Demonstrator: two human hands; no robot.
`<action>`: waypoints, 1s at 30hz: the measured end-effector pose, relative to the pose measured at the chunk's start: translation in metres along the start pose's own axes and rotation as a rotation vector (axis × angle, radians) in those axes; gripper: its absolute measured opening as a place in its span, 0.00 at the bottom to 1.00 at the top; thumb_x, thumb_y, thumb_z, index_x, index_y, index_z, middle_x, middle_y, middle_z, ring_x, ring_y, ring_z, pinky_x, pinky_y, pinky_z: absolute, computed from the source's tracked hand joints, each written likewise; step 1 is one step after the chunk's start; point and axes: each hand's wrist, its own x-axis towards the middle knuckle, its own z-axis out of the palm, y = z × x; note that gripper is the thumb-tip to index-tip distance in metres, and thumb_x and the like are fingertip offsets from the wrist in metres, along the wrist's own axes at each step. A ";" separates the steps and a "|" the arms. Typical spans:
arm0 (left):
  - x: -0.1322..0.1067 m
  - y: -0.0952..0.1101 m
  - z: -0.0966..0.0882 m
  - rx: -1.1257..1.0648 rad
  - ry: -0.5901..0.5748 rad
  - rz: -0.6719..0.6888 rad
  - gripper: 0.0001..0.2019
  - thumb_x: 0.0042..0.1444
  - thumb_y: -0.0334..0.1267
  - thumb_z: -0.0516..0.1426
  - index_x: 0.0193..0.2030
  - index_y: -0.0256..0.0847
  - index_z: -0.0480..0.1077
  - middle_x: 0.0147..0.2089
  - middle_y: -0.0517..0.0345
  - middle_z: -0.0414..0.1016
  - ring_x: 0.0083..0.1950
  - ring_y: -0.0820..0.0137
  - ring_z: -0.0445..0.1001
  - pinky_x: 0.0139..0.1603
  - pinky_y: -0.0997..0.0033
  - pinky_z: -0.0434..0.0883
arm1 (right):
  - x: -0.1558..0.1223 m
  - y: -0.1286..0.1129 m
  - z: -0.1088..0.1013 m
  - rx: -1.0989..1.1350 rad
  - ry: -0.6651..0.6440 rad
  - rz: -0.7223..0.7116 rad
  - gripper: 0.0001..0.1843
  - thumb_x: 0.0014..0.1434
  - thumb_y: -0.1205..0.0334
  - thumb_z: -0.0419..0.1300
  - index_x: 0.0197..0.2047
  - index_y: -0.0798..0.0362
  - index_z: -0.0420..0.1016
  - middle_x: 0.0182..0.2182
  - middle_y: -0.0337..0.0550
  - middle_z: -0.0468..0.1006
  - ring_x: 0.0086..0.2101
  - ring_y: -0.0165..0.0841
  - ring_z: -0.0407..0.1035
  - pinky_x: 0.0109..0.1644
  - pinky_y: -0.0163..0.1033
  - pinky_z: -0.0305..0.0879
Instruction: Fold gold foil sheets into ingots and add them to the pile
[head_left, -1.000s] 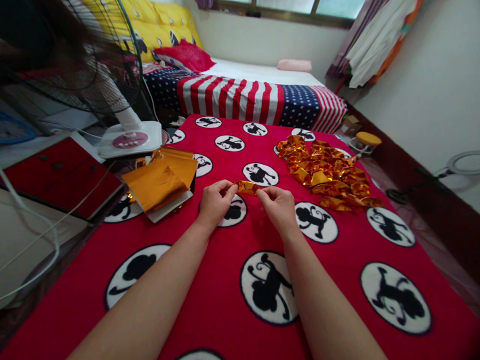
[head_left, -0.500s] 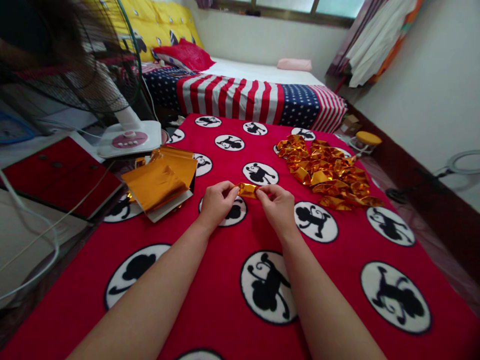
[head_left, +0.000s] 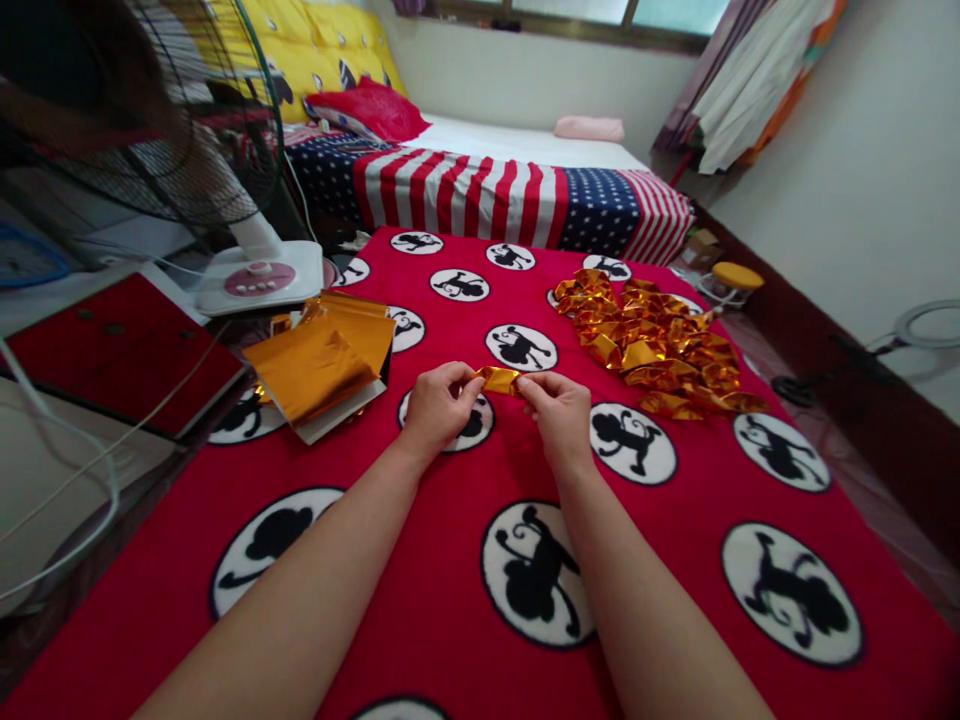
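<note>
Between both hands, over the red monkey-print cloth point(head_left: 465, 530), is a small folded piece of gold foil paper point(head_left: 498, 380). My left hand point(head_left: 441, 402) pinches its left end between thumb and fingers. At the opposite end, my right hand point(head_left: 556, 408) is closed in the same way; fingertips cover both tips of the piece. A stack of flat gold foil sheets point(head_left: 319, 365) lies to the left. On the right, a heap of folded gold foil pieces point(head_left: 652, 345) spreads over the cloth.
A white electric fan point(head_left: 262, 275) stands at the left, close to a dark red panel point(head_left: 124, 335) and loose cables. Behind the cloth is a bed with a flag-patterned cover point(head_left: 465, 190). A yellow-topped stool point(head_left: 737, 276) stands at the right.
Both hands and the folded foil piece have shifted very slightly to the right. The stack and the heap look the same.
</note>
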 end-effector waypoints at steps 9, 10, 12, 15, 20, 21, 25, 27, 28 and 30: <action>0.000 0.002 -0.001 -0.035 0.004 -0.029 0.10 0.57 0.41 0.56 0.28 0.39 0.72 0.23 0.62 0.69 0.25 0.74 0.63 0.28 0.73 0.57 | 0.000 0.003 0.000 0.053 0.002 -0.002 0.13 0.50 0.55 0.63 0.30 0.57 0.79 0.20 0.37 0.73 0.20 0.26 0.59 0.24 0.33 0.54; 0.000 0.001 -0.001 -0.041 0.004 -0.032 0.10 0.57 0.41 0.56 0.28 0.39 0.72 0.23 0.62 0.69 0.25 0.74 0.63 0.28 0.73 0.57 | 0.001 0.004 0.000 0.056 0.003 -0.003 0.13 0.50 0.54 0.63 0.30 0.56 0.79 0.20 0.37 0.73 0.20 0.26 0.59 0.24 0.33 0.54; 0.000 0.001 -0.001 -0.054 0.005 -0.034 0.11 0.57 0.41 0.56 0.28 0.39 0.72 0.24 0.61 0.70 0.26 0.73 0.64 0.29 0.73 0.58 | 0.001 0.006 0.001 0.066 0.011 -0.011 0.13 0.50 0.54 0.63 0.30 0.56 0.79 0.20 0.36 0.73 0.20 0.26 0.59 0.24 0.33 0.53; 0.000 0.000 -0.001 -0.070 0.007 -0.036 0.11 0.58 0.42 0.55 0.28 0.39 0.71 0.24 0.62 0.70 0.26 0.73 0.65 0.29 0.73 0.59 | 0.001 0.007 0.001 0.068 0.019 -0.028 0.13 0.51 0.53 0.63 0.30 0.56 0.79 0.20 0.36 0.72 0.20 0.26 0.59 0.24 0.33 0.53; 0.000 -0.001 -0.001 -0.056 0.020 -0.034 0.13 0.60 0.43 0.54 0.27 0.40 0.71 0.25 0.61 0.71 0.28 0.72 0.67 0.31 0.73 0.61 | -0.001 0.003 0.001 -0.031 0.028 -0.071 0.14 0.52 0.53 0.62 0.32 0.56 0.80 0.23 0.40 0.77 0.22 0.29 0.65 0.26 0.34 0.58; 0.000 -0.002 -0.002 -0.046 0.034 -0.034 0.13 0.60 0.44 0.54 0.28 0.40 0.72 0.25 0.60 0.71 0.28 0.72 0.67 0.32 0.73 0.62 | -0.001 0.002 0.001 -0.055 0.032 -0.079 0.13 0.52 0.54 0.62 0.32 0.56 0.80 0.25 0.41 0.78 0.23 0.30 0.66 0.27 0.34 0.60; 0.000 -0.003 -0.001 -0.064 0.116 -0.035 0.10 0.56 0.45 0.59 0.37 0.40 0.75 0.31 0.59 0.76 0.29 0.73 0.69 0.32 0.74 0.64 | -0.002 0.001 0.001 -0.111 0.039 -0.125 0.12 0.53 0.56 0.62 0.32 0.57 0.80 0.27 0.45 0.80 0.28 0.33 0.71 0.32 0.35 0.65; 0.001 -0.003 0.001 -0.092 0.125 -0.012 0.09 0.55 0.42 0.60 0.39 0.41 0.76 0.34 0.58 0.77 0.29 0.73 0.68 0.32 0.74 0.64 | -0.002 0.001 0.001 -0.128 0.030 -0.145 0.11 0.53 0.57 0.62 0.32 0.56 0.80 0.27 0.45 0.80 0.29 0.34 0.72 0.33 0.36 0.66; 0.001 -0.004 0.001 -0.107 0.122 0.001 0.08 0.55 0.41 0.60 0.38 0.40 0.77 0.35 0.57 0.78 0.29 0.74 0.68 0.32 0.74 0.65 | -0.003 0.002 0.001 -0.137 0.025 -0.151 0.11 0.54 0.57 0.62 0.32 0.56 0.80 0.27 0.45 0.80 0.29 0.34 0.72 0.34 0.36 0.66; 0.001 -0.004 0.002 -0.138 0.117 0.012 0.07 0.56 0.39 0.59 0.35 0.40 0.77 0.35 0.57 0.78 0.30 0.73 0.69 0.33 0.73 0.65 | -0.003 0.003 0.002 -0.152 0.016 -0.157 0.11 0.54 0.57 0.61 0.32 0.56 0.80 0.27 0.45 0.80 0.29 0.34 0.72 0.33 0.36 0.66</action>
